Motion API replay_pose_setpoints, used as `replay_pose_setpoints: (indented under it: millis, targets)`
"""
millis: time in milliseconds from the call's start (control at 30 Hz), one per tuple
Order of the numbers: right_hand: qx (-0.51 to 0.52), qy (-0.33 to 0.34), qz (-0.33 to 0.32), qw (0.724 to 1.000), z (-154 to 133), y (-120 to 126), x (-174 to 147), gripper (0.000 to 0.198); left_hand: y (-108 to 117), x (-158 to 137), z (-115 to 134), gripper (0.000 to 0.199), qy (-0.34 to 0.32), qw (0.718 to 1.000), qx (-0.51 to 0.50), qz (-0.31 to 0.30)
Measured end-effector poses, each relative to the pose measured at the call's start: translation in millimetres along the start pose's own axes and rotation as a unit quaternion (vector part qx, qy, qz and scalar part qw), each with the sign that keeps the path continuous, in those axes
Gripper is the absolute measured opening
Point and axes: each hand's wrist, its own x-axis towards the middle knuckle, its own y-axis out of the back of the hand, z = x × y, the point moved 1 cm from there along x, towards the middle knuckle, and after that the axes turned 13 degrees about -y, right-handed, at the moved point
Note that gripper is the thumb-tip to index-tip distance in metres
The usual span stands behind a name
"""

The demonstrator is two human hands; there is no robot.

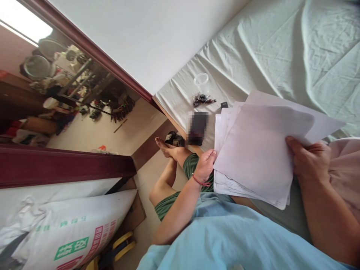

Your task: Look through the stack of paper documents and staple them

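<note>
A loose, fanned stack of white paper sheets (258, 150) lies across my lap and the bed edge, its top sheet blank on the side I see. My left hand (206, 165), with a red cord at the wrist, pinches the left edge of the stack. At the right edge, my right hand (309, 157) grips the sheets with the thumb on top and the fingers hidden underneath. Printed lines show on some lower sheets. Just beyond the papers is a small black object (224, 105).
On the pale bed sheet (270, 56) are a clear round container (201, 79), a bunch of keys (202, 99) and a blurred dark object (198, 127). Dark shoes (174, 139) stand by my feet. A big white printed sack (75, 228) leans at lower left, below the doorway.
</note>
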Motion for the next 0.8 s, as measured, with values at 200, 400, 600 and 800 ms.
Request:
replay_pose_setpoints:
  millis: [200, 400, 600, 800]
  targets:
    - [-0.035, -0.02, -0.038, 0.998, 10.4, 2.8, 2.5, 0.026, 0.5, -0.1, 4.2, 0.033, -0.036, 0.998, 0.051, 0.024]
    - [-0.061, -0.007, -0.034, 0.998, 12.7, 3.0, 1.7, 0.026, -1.7, -2.3, 6.7, 0.035, -0.049, 0.995, 0.076, 0.035]
    - [0.018, -0.05, -0.053, 0.997, 5.6, -1.7, -3.6, 0.026, -5.3, -3.4, 3.6, 0.031, -0.03, 0.998, 0.021, 0.048]
    - [0.028, -0.094, -0.071, 0.993, 2.6, -3.1, -4.0, 0.028, -6.7, -2.8, 9.5, 0.029, 0.023, 0.994, -0.079, 0.073]
